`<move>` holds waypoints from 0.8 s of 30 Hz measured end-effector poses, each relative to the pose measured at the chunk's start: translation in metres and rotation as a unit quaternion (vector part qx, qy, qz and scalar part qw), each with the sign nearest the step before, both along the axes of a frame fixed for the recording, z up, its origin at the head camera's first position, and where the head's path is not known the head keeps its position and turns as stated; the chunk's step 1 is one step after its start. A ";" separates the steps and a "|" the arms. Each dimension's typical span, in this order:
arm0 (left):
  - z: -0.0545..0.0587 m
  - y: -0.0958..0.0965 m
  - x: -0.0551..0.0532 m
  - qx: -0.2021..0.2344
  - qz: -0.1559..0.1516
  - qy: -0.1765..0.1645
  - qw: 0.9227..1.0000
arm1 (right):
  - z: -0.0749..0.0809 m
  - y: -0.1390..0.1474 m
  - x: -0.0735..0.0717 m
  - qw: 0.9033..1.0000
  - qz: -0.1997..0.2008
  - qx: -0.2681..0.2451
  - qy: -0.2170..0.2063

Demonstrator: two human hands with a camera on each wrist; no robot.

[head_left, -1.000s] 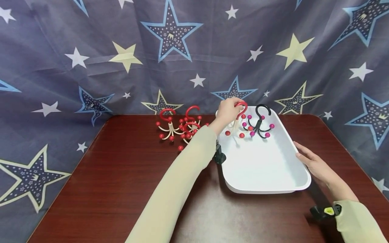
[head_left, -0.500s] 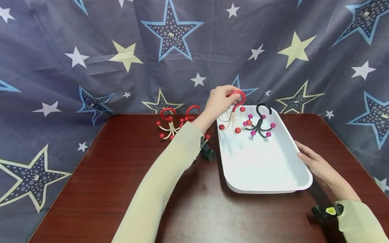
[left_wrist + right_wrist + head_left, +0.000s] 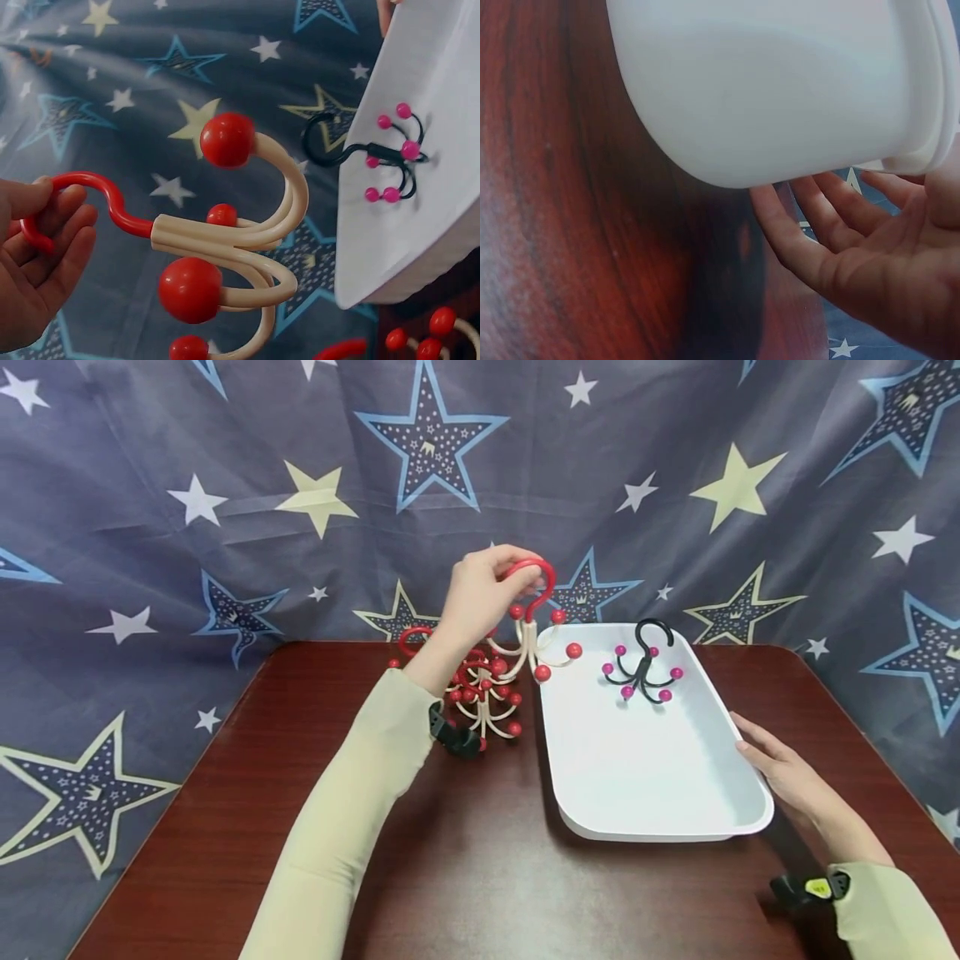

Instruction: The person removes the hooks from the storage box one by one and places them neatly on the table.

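Left hand [image 3: 477, 593] pinches a hanger [image 3: 191, 234] (glossy, ball-tipped).

the near half of the white tray [image 3: 652, 777] offers room. a black hanger [image 3: 643, 670] blocks its far end; red-hooked hangers [image 3: 483, 712] crowd its left.

Looks like a curtained-off recording corner, to go by the grey-blue star-printed fabric backdrop [image 3: 360, 539] hung close behind and on both sides of the dark red wood-grain worktop [image 3: 540, 893], plus the black wrist cameras [image 3: 459, 742]; could stand in a home, office or lab, cannot tell which
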State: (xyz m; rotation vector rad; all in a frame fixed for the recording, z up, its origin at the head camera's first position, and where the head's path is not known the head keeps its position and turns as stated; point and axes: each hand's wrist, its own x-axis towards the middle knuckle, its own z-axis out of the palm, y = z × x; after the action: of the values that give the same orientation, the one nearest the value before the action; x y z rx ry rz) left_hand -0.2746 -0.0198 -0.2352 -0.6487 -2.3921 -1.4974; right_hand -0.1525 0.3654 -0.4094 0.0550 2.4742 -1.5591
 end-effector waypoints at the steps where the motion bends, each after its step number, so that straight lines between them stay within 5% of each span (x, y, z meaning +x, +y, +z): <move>1: 0.001 -0.005 0.001 0.006 0.001 0.006 1.000 | 0.000 0.000 0.000 1.000 0.001 0.000 0.000; 6: 0.008 -0.028 0.010 0.058 -0.007 0.022 0.998 | -0.001 0.001 0.002 1.000 0.001 -0.007 0.000; 11: 0.009 -0.055 0.016 0.062 0.018 0.029 0.998 | -0.001 -0.001 0.001 1.000 0.002 -0.006 0.001; 19: -0.011 -0.101 0.017 0.129 0.022 0.009 0.991 | -0.002 -0.002 0.002 1.000 -0.002 -0.008 0.001; 24: -0.020 -0.118 0.022 0.086 0.060 -0.001 0.994 | -0.001 -0.002 0.002 1.000 -0.005 -0.011 -0.004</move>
State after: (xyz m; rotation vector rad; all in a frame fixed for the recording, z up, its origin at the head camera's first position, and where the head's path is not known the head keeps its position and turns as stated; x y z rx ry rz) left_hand -0.2529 -0.1374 -0.2551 -0.4568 -2.2274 -1.6304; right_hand -0.1503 0.3634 -0.4104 0.0697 2.4528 -1.5865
